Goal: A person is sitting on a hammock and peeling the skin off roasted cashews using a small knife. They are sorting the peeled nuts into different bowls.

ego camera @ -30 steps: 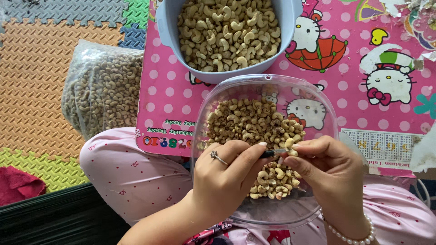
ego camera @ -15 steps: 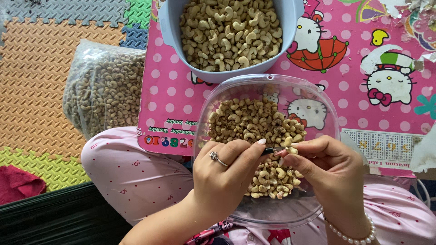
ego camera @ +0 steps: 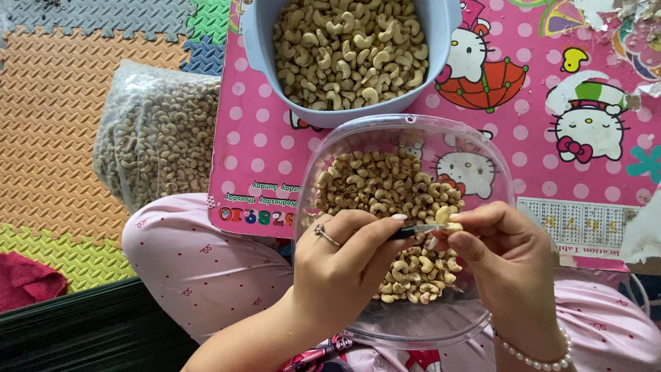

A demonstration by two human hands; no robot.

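Blue bowl (ego camera: 265, 52), perhaps touching clear bowl (ego camera: 482, 148)

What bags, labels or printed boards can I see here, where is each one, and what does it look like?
Clear plastic bag: left, on the foam mat, lumpy, full of brownish cashews.
Pink board: under the bowls, polka-dotted, with cartoon cats and coloured lettering along its near edge.
White chart label: on the board's near right part, a small rectangle with a fine printed grid.
No screens or signs.
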